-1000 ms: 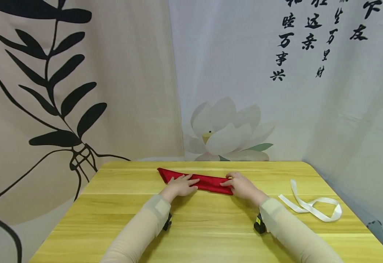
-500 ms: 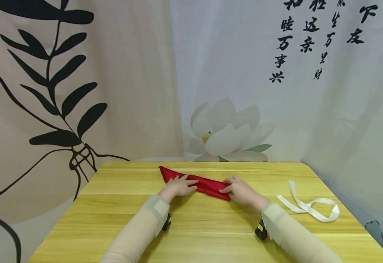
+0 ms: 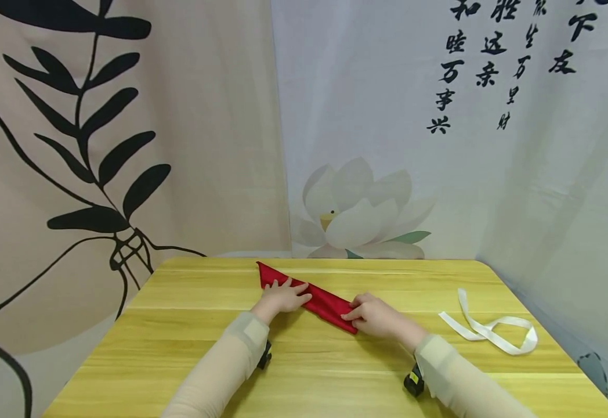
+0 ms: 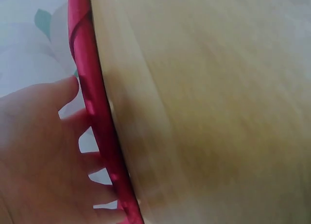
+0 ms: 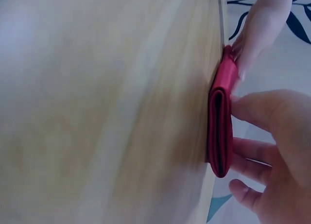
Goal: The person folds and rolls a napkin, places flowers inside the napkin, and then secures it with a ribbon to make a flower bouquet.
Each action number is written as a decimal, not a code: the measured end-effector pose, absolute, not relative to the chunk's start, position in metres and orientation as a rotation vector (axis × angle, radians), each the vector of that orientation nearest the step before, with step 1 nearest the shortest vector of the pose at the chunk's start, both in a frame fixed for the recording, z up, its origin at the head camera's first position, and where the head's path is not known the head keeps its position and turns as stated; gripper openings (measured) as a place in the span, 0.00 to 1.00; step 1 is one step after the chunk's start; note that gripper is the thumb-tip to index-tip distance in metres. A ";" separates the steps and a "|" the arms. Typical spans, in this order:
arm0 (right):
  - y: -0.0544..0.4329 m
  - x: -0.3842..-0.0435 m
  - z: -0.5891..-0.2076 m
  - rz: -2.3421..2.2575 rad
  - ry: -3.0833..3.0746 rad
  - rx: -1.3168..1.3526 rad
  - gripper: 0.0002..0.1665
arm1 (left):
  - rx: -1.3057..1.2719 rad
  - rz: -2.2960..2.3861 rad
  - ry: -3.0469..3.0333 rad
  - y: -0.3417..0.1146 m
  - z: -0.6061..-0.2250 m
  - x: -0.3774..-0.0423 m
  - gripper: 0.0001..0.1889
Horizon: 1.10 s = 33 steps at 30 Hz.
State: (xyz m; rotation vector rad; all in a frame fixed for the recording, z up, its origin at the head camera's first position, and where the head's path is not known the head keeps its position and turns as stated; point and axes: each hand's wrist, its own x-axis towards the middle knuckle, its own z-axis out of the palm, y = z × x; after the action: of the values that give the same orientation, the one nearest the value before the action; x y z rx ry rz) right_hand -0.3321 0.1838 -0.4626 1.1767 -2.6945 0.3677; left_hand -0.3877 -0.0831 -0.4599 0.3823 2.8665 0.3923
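Observation:
A folded strip of shiny red cloth lies slantwise on the table, its pointed end at the far left. My left hand rests on its left half with spread fingers; in the left wrist view these fingers reach over the cloth's long edge. At the near right end, my right hand touches the cloth with thumb and fingertips. The right wrist view shows the layered folds at the end of the red cloth, with the thumb and fingers against its upper face.
A white ribbon lies loosely looped on the right of the wooden table. Printed curtains hang behind the table's far edge. A dark wrist camera sits under the right cuff.
The red cloth's right end has swung toward the body along with my right hand, so the strip slants more. My left hand stays nearly in place on the cloth.

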 end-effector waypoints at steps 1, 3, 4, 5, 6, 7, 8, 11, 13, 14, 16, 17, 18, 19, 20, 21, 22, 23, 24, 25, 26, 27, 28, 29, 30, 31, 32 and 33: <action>0.182 -0.330 -0.462 0.369 -2.706 1.173 0.13 | 0.377 0.394 2.867 -0.083 -0.459 -0.387 0.30; 0.180 -0.325 -0.461 0.373 -2.723 1.170 0.13 | 0.372 0.400 2.863 -0.082 -0.458 -0.386 0.31; 0.179 -0.323 -0.460 0.384 -2.726 1.171 0.13 | 0.373 0.405 2.859 -0.082 -0.457 -0.386 0.31; 0.178 -0.321 -0.460 0.384 -2.729 1.170 0.13 | 0.374 0.417 2.856 -0.082 -0.457 -0.385 0.32; 0.177 -0.319 -0.460 0.382 -2.734 1.169 0.13 | 0.375 0.430 2.853 -0.082 -0.457 -0.384 0.32; 0.176 -0.318 -0.460 0.382 -2.736 1.168 0.13 | 0.378 0.442 2.851 -0.082 -0.456 -0.384 0.32; 0.174 -0.316 -0.460 0.383 -2.742 1.170 0.13 | 0.382 0.449 2.852 -0.082 -0.456 -0.383 0.33; 0.171 -0.313 -0.461 0.366 -2.760 1.183 0.13 | 0.398 0.468 2.866 -0.081 -0.457 -0.382 0.33; 0.169 -0.311 -0.461 0.363 -2.761 1.201 0.13 | 0.410 0.460 2.878 -0.081 -0.457 -0.382 0.33; 0.168 -0.309 -0.461 0.362 -2.764 1.210 0.13 | 0.420 0.460 2.884 -0.081 -0.457 -0.382 0.33; 0.166 -0.306 -0.461 0.369 -2.763 1.229 0.13 | 0.438 0.453 2.895 -0.081 -0.457 -0.381 0.33; 0.165 -0.304 -0.461 0.379 -2.763 1.239 0.13 | 0.448 0.448 2.899 -0.081 -0.456 -0.381 0.32; 0.164 -0.303 -0.460 0.385 -2.761 1.252 0.14 | 0.461 0.447 2.903 -0.080 -0.456 -0.380 0.32; 0.163 -0.301 -0.460 0.391 -2.759 1.261 0.13 | 0.474 0.447 2.908 -0.080 -0.455 -0.380 0.32; 0.162 -0.299 -0.460 0.401 -2.761 1.267 0.13 | 0.485 0.448 2.912 -0.080 -0.455 -0.379 0.31; 0.160 -0.298 -0.459 0.409 -2.760 1.273 0.13 | 0.495 0.449 2.915 -0.080 -0.455 -0.379 0.31; 0.159 -0.296 -0.458 0.412 -2.759 1.280 0.13 | 0.503 0.445 2.916 -0.080 -0.454 -0.379 0.31; 0.158 -0.295 -0.457 0.416 -2.760 1.285 0.13 | 0.511 0.442 2.913 -0.080 -0.454 -0.379 0.31; 0.157 -0.293 -0.457 0.419 -2.758 1.287 0.12 | 0.520 0.440 2.909 -0.080 -0.454 -0.379 0.32; 0.156 -0.292 -0.456 0.424 -2.760 1.289 0.12 | 0.526 0.433 2.904 -0.080 -0.454 -0.379 0.33; 0.155 -0.291 -0.456 0.423 -2.765 1.291 0.12 | 0.532 0.418 2.896 -0.080 -0.455 -0.379 0.34; 0.154 -0.290 -0.456 0.425 -2.768 1.298 0.12 | 0.541 0.395 2.885 -0.080 -0.455 -0.379 0.35; 0.153 -0.289 -0.456 0.427 -2.767 1.307 0.12 | 0.554 0.368 2.874 -0.080 -0.455 -0.379 0.36; 0.152 -0.288 -0.456 0.429 -2.775 1.306 0.11 | 0.566 0.341 2.858 -0.081 -0.455 -0.380 0.37; 0.150 -0.288 -0.457 0.430 -2.780 1.312 0.11 | 0.577 0.319 2.840 -0.081 -0.455 -0.380 0.38; 0.149 -0.287 -0.457 0.425 -2.783 1.322 0.11 | 0.589 0.307 2.826 -0.081 -0.455 -0.380 0.39; 0.147 -0.287 -0.457 0.426 -2.787 1.334 0.11 | 0.600 0.300 2.811 -0.082 -0.454 -0.380 0.40; 0.146 -0.286 -0.457 0.428 -2.793 1.344 0.11 | 0.611 0.303 2.798 -0.083 -0.454 -0.380 0.40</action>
State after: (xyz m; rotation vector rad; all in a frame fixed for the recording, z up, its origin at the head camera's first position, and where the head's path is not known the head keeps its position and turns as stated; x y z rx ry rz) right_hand -0.2861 0.1462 -0.4568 1.3438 -2.7931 0.4285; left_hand -0.3800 -0.0826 -0.4541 0.6114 2.7980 0.3026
